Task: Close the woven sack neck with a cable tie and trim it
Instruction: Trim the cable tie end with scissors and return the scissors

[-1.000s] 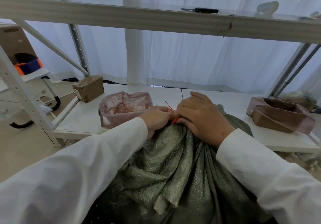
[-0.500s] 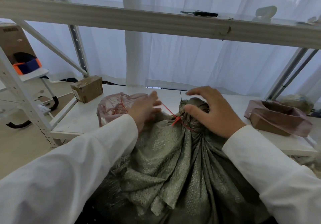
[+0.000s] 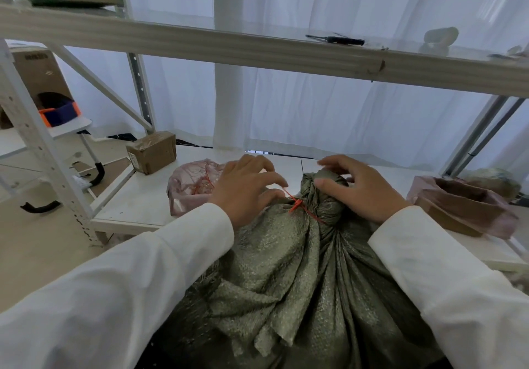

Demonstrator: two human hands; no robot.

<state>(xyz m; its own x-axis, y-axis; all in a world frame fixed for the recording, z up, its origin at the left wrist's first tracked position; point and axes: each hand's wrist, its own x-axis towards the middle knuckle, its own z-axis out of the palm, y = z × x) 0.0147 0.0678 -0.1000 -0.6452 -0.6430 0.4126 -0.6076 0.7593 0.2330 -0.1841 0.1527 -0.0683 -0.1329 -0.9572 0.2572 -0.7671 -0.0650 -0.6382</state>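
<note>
The green woven sack fills the lower middle, its neck gathered into a tuft. A red cable tie circles the neck, with its thin tail slanting up and left. My left hand is just left of the neck, and the tail's end sits between its thumb and fingertips. My right hand curves around the tuft from the right with fingers apart. Its thumb rests on the fabric. No cutting tool is in either hand.
A pink plastic bag of red ties lies on the white shelf board, behind a small cardboard box. A brown box in pink wrap stands at right. A black tool lies on the upper shelf.
Both hands were clamped together over the neck. They have since parted, the left drawing the tie's tail leftward, and the cinched tie and tuft now show.
</note>
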